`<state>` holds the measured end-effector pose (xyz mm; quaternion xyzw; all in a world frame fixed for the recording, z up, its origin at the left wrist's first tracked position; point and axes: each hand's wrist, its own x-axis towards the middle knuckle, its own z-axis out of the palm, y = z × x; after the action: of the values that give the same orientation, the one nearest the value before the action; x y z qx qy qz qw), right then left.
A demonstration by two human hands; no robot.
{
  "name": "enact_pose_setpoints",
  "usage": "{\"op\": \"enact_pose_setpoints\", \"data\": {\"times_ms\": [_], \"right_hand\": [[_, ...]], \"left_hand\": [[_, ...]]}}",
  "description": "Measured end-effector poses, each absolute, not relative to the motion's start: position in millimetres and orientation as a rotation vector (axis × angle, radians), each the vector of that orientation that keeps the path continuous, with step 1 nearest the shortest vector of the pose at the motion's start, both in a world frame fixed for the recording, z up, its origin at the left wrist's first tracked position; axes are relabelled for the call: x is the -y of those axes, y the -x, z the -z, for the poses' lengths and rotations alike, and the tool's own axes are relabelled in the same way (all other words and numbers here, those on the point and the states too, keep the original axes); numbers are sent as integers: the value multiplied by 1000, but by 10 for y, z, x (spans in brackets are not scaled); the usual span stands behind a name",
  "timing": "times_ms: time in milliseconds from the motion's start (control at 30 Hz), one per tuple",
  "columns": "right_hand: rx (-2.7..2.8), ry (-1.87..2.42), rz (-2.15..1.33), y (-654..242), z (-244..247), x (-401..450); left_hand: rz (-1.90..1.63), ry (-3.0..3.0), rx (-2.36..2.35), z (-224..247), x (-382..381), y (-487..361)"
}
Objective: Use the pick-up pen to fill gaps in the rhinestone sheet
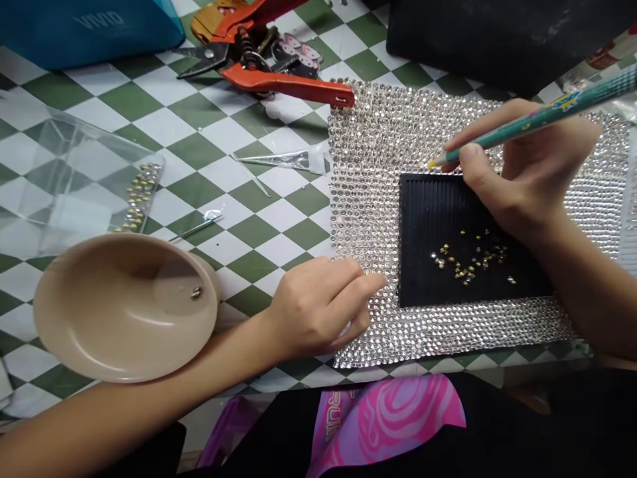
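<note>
A teal pencil (527, 126) with a yellow tip is gripped in my right hand (522, 166), its tip just above the upper edge of a black ridged tray (418, 226). Several small gold and silver stones (468, 269) lie scattered on the tray. Beneath it spreads a sparkly silver rhinestone mat (368, 159). My left hand (328, 302) rests at the mat's lower left edge with its fingers curled; a bit of something whitish shows between them, too small to name.
On the green and white checkered table (199, 146) are a beige bowl (114, 318), a clear container (94, 159) with gold stones, tweezers (196, 229), red-handled pliers (283, 83), a small clear bag (293, 159) and a blue case (94, 33). A black object (458, 40) stands at the back.
</note>
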<state>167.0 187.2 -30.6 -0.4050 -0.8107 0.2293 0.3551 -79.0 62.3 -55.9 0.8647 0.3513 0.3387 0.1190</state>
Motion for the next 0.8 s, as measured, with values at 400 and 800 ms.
{"op": "enact_pose_setpoints", "data": {"times_ms": [400,800], "right_hand": [[2114,1119,-538,-1656,273,-1846],[2095,999,-443,-1715,174,-1747]], "left_hand": [[-968,-2537,-1032,554,-614,805],[-989,-2551,-1027,587,-612,786]]}}
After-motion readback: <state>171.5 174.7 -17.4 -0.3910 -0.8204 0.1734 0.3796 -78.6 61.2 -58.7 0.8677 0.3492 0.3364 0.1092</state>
